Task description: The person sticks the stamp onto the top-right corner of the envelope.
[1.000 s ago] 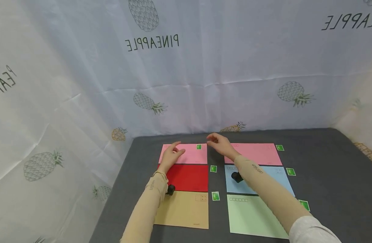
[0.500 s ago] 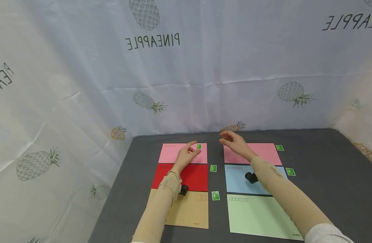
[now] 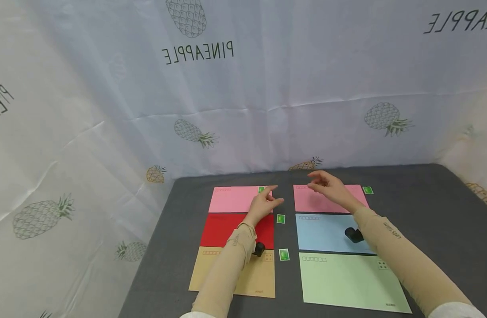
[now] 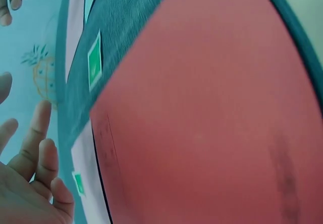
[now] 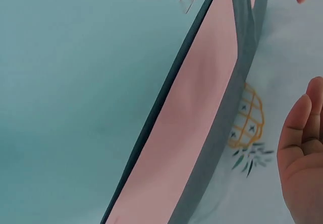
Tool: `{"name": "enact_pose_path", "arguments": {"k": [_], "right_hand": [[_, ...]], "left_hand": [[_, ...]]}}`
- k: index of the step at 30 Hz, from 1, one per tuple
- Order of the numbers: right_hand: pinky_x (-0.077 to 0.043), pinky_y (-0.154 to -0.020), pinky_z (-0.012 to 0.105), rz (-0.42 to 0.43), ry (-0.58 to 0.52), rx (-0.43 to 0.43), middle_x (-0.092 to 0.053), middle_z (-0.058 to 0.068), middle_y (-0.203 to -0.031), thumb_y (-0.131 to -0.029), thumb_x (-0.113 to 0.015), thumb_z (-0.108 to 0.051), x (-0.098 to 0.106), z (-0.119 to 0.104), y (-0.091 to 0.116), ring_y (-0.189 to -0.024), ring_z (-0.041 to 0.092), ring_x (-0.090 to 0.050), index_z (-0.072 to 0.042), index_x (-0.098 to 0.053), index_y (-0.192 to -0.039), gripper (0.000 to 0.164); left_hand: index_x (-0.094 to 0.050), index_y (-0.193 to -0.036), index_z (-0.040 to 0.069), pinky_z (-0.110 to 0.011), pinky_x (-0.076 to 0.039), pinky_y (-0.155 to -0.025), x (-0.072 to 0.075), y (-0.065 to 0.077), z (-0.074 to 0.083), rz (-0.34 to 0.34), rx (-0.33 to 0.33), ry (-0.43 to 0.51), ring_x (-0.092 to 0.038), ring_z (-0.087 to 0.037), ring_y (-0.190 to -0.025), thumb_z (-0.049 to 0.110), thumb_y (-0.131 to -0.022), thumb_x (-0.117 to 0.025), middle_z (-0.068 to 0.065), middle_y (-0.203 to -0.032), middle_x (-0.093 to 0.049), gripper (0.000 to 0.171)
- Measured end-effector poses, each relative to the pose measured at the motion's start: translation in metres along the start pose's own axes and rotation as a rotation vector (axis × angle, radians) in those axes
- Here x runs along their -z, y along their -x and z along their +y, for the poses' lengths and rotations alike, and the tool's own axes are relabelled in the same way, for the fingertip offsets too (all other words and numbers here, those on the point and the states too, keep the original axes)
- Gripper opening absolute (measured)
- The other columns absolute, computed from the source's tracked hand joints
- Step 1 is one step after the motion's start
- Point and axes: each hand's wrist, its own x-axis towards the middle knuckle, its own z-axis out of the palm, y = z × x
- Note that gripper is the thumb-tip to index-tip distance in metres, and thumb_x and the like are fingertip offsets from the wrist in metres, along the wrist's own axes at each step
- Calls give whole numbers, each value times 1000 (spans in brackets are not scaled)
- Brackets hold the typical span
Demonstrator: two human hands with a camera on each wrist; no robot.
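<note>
In the head view my left hand (image 3: pixel 262 205) hovers over the right end of a pink envelope (image 3: pixel 229 201), its fingers loosely bent around nothing. A small green stamp (image 3: pixel 261 190) lies on that envelope's top right corner, partly covered by the fingers. My right hand (image 3: pixel 332 189) is raised above a second pink envelope (image 3: pixel 311 201), thumb and fingers apart, holding nothing. Below the left pink envelope lie a red envelope (image 3: pixel 217 227) and a tan one (image 3: pixel 203 271). A light blue envelope (image 3: pixel 319 232) and a pale green one (image 3: pixel 347 282) form the right column.
Green stamps lie beside the red envelope (image 4: pixel 202 93), beside the tan envelope (image 3: pixel 284 254), and by the right pink envelope (image 3: pixel 368 190). Dark grey cloth covers the table (image 3: pixel 160 247). A pineapple-print curtain (image 3: pixel 243 145) rises behind it. Black wrist cameras (image 3: pixel 354 235) sit on both forearms.
Both hands have moved to the right, the left from the left pink envelope's middle to its right end, the right over the right pink envelope. Envelopes stay put; the right arm now hides two stamps.
</note>
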Motion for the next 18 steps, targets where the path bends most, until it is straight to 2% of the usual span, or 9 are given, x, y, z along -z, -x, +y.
{"name": "enact_pose_path", "arguments": {"k": [4, 11, 14, 18], "right_hand": [[-47, -81, 41, 23, -7, -25, -58, 12, -106, -89, -58, -43, 15, 11, 7, -97, 35, -53, -10, -45, -132, 56], [-48, -79, 37, 41, 8, -58, -58, 4, -104, -88, -59, -46, 37, 24, 19, -94, 29, -55, -14, -44, -133, 57], [-48, -79, 36, 41, 18, -60, -58, 6, -105, -89, -58, -43, 46, 30, 25, -93, 25, -56, -13, -44, -135, 57], [-48, -79, 36, 40, 34, -78, -57, 12, -109, -90, -57, -42, 56, 37, 32, -95, 27, -57, -12, -42, -137, 58]], "left_hand": [[-46, -138, 23, -22, -42, -59, -9, -2, 7, -13, -20, -21, -54, -10, -66, 38, -84, -66, -5, -88, -64, 60], [-48, -136, 26, -22, -39, -54, -25, -2, 14, -29, -15, -63, -51, -8, -60, 37, -82, -70, -1, -83, -64, 60], [-48, -136, 25, -21, -37, -52, -29, -3, 19, -31, -33, -69, -49, -8, -58, 35, -83, -69, -2, -83, -64, 58], [-48, -136, 25, -21, -36, -52, -32, -5, 24, -38, -41, -80, -48, -8, -57, 36, -83, -69, -2, -82, -64, 58]]}}
